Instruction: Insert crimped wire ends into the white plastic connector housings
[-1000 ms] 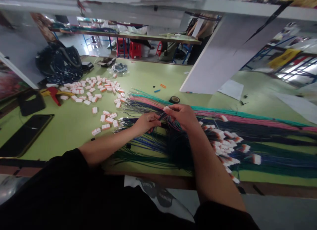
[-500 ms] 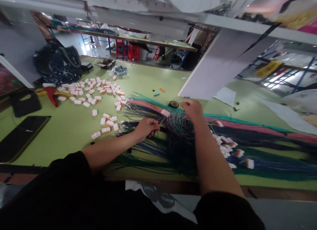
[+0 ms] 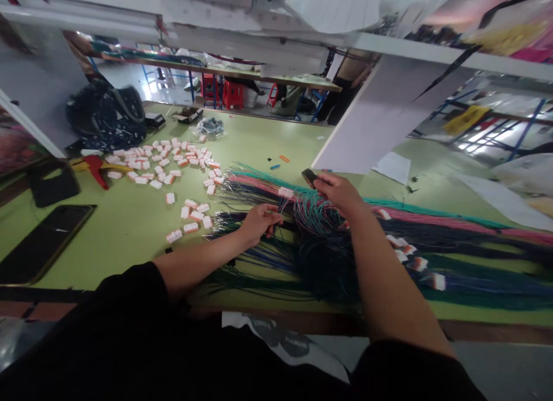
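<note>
Between the closed fingers of my left hand (image 3: 261,223) are thin wires, just below a white connector (image 3: 285,192) they run into. My right hand (image 3: 339,195) grips a roll of black tape (image 3: 309,177), tilted up above the wires. Teal and pink wires (image 3: 317,208) curl in loops between my two hands. A dark tangle of wires (image 3: 326,263) lies nearer to me, beneath my right forearm. Bare wire tips (image 3: 222,216) fan out to the left of my left hand.
Many white-and-orange connectors (image 3: 147,162) lie loose on the green table (image 3: 125,228) at left. Beyond them are red-and-yellow pliers (image 3: 97,169), a phone (image 3: 45,239) and a dark bag (image 3: 106,116). A white upright panel (image 3: 349,118) stands behind my right hand. More connectors (image 3: 406,248) rest on wires at right.
My right hand has taken hold of the tape roll, which lay on the table, and lifted it. My left hand still pinches the wires. The view has shifted slightly.
</note>
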A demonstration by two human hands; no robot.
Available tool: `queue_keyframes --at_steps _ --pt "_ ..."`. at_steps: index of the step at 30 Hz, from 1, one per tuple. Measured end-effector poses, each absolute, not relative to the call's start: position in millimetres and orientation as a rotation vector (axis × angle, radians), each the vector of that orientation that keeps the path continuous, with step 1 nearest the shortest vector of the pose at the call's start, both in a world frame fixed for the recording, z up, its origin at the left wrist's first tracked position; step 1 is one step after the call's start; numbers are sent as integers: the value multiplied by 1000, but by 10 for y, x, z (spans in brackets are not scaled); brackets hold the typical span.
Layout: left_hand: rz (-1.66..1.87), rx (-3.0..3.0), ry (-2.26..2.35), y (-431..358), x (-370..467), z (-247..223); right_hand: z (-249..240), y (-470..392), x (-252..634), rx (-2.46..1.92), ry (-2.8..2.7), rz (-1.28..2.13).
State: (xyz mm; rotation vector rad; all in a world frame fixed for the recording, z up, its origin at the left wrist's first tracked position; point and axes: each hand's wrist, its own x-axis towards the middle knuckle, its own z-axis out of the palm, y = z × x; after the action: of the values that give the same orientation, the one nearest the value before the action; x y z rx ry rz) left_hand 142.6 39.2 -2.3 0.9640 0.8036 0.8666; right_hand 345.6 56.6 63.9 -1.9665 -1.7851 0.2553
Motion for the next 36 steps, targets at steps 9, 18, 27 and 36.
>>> queue_keyframes --at_steps 9,18,27,36 --pt "1002 1063 796 310 1444 6 517 -339 2732 -2005 -1982 228" --pt "964 1149 717 267 1428 53 581 -342 2499 -2322 -1966 -34" --pt "910 1174 683 265 1422 78 551 -308 2486 -2352 -1902 -122" --pt "879 1211 557 258 1395 81 610 -271 2571 -2387 -1871 68"
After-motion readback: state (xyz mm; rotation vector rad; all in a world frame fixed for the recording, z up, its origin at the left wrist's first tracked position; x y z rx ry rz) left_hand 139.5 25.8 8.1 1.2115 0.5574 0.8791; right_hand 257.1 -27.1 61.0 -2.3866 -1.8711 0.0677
